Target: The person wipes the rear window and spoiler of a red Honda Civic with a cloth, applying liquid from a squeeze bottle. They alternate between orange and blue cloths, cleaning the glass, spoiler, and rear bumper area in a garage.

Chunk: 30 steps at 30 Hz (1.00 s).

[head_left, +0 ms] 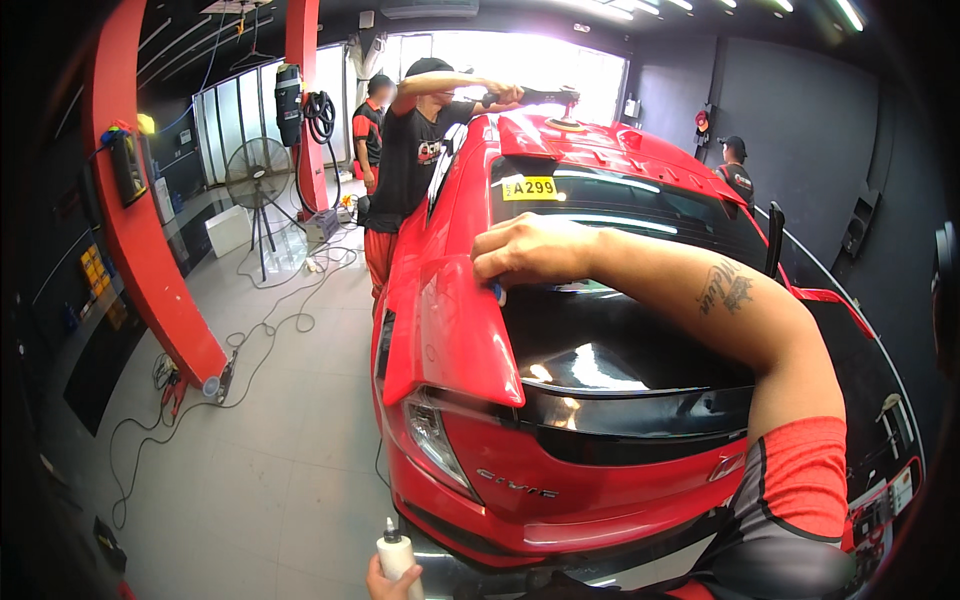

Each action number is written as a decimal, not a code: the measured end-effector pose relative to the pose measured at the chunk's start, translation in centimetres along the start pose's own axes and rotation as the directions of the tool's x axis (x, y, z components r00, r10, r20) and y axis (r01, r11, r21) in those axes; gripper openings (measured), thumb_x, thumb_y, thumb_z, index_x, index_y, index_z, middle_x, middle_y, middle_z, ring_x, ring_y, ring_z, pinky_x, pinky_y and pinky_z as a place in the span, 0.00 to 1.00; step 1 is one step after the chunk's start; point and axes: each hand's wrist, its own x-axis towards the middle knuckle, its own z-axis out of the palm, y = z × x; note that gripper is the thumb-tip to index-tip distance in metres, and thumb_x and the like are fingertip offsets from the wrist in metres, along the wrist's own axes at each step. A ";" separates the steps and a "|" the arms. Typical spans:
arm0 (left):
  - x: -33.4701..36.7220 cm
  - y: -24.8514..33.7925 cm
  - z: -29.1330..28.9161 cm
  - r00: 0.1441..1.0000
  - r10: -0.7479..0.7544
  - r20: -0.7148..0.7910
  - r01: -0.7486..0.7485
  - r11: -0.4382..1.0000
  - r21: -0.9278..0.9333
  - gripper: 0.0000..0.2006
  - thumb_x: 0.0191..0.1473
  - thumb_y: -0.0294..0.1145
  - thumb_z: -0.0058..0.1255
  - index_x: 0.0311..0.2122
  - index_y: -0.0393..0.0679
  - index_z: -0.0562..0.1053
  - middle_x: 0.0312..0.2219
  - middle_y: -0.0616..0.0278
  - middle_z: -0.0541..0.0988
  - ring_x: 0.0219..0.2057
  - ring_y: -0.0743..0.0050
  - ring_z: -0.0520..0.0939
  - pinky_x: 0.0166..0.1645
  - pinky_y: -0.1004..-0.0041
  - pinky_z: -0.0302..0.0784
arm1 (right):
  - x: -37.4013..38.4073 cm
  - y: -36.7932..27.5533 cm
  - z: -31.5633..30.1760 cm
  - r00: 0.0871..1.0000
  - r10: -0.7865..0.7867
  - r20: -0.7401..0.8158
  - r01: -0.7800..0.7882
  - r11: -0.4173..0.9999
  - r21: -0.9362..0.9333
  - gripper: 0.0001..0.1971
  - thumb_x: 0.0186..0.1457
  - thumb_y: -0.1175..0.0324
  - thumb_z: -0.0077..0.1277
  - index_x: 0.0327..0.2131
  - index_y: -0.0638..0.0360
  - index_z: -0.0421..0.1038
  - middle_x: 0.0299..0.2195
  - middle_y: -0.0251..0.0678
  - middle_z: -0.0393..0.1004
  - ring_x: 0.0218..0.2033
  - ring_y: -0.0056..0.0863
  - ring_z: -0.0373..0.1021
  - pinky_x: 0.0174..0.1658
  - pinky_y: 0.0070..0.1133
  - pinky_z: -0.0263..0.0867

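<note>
A: While the right hand [528,250] reaches across the hatchback, what is under it?

B: The red rear spoiler [450,330] of a red car [560,490]. The hand lies flat on the spoiler's upper edge, near its left end, fingers curled down over something small and blue [497,292]. Only a sliver of it shows below the fingertips, so I take it for a pad or cloth, no more.

A: Clenched, then?

B: Pressed and bent around the blue piece, holding it against the paint. The spoiler's long axis runs across the car, from the left corner by the tail lamp [430,435] towards the person's right, and the forearm lies roughly along it, with the blue piece at the hand's leftmost tip.

A: And the left hand [385,580]?

B: Low at the bottom edge, well apart from the spoiler, below the rear bumper. It grips a small white bottle [398,553] with a dark nozzle, held upright. The right hand is by far the nearer to the spoiler.

A: Anyone else?

B: A person in a black shirt [415,150] stands at the car's left side with a polishing machine [560,108] on the roof. Two more people stand farther back. A pedestal fan [258,180] and loose cables [270,330] occupy the tiled floor on the left, beside a red pillar [140,230].
</note>
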 end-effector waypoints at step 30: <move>-0.1 1.4 1.1 0.998 -0.039 0.040 0.040 0.999 -0.004 0.34 0.46 0.23 0.70 0.59 0.37 0.69 0.47 0.57 0.81 0.46 0.67 0.81 0.52 0.67 0.77 | -1.6 -8.5 -1.1 0.920 -0.316 -0.233 0.303 0.949 -0.090 0.08 0.50 0.67 0.58 0.34 0.50 0.71 0.35 0.33 0.68 0.36 0.34 0.71 0.38 0.30 0.71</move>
